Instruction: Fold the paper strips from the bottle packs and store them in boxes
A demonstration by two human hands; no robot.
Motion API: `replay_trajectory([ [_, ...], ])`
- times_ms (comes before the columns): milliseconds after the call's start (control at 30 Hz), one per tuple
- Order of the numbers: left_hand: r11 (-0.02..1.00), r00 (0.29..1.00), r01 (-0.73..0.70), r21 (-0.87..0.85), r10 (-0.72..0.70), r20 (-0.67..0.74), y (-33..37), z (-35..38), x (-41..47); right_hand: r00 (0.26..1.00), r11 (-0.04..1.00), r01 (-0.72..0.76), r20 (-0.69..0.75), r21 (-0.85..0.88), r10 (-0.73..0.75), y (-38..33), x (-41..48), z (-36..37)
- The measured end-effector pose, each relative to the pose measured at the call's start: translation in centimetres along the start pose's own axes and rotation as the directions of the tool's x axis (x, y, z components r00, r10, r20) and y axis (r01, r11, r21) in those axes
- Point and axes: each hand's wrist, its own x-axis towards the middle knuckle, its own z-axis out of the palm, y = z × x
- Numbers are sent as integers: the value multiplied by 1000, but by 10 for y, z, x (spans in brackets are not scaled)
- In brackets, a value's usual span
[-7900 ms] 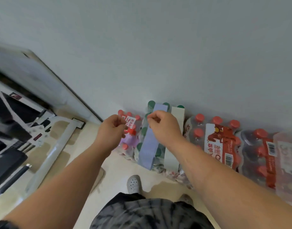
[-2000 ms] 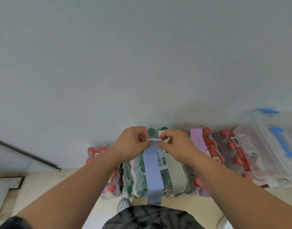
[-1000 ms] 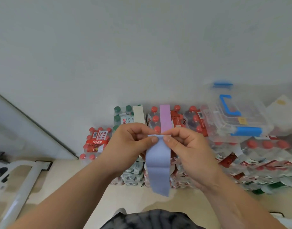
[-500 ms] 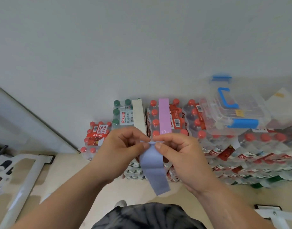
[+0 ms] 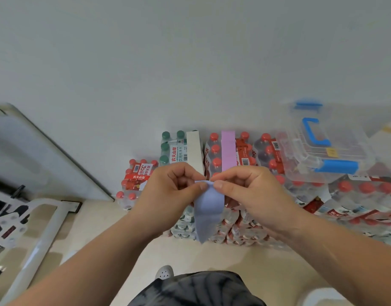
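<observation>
Left hand (image 5: 168,195): closed on the top left corner of the blue paper strip (image 5: 206,215), pinched between thumb and forefinger.

Right hand (image 5: 252,193): closed on the top right corner of the same strip, same pinch.

Blue paper strip: held in the air, near side of the bottle packs; top edge bunched between both hands, remainder hanging down to a tapered lower end.

Green-capped pack (image 5: 171,151), far centre against the wall (image 5: 190,62): label reading "农夫山泉" and "饮用纯净水", barcode beside it; white strip (image 5: 194,149) lying along its right side.

Red-capped pack (image 5: 214,151), just right: pink strip (image 5: 228,151) lying across its top, barcode label to the right.

Small red pack (image 5: 137,180), far left: "农夫山泉" and "30" legible.

Clear box (image 5: 322,155) with blue handle and latches: resting on packs at right; its yellow sticker unreadable.
</observation>
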Motion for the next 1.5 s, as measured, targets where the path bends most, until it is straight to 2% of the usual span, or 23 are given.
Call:
replay_trajectory([
  [100,997,998,-63,53,63,2,1,0,2,1000,999,26,-3,-36,-26,-5,1,-3],
  [200,996,997,-70,49,68,40,5,0,5,1000,998,-6,4,-63,6,-6,3,-6],
  [367,985,992,95,-147,-81,97,8,-5,13,1000,994,27,4,-106,-27,-4,7,-5],
  [467,969,974,185,-164,-158,164,9,-8,13,997,986,70,23,-151,-67,-3,8,-4],
  [600,951,918,291,-107,-246,310,16,-18,14,987,948,156,69,-277,-143,-4,6,-5],
  [700,957,907,286,-37,-258,333,22,-24,13,980,913,186,139,-363,-145,-6,0,-6],
  [833,961,899,275,25,-266,347,28,-27,9,974,912,158,210,-379,-82,-12,-9,-4],
  [1033,981,976,160,-112,-140,167,24,-19,11,994,964,93,73,-249,-77,-17,3,-7],
  [1233,971,980,184,-151,-169,103,6,-6,6,998,976,57,-10,-212,-60,-4,4,-3],
  [1367,956,976,218,-195,-208,69,0,1,-1,1000,983,12,-11,-182,-14,0,1,-5],
  [1500,987,994,112,-114,-110,27,-1,5,-6,1000,984,11,-17,-179,-14,5,-4,-5],
])
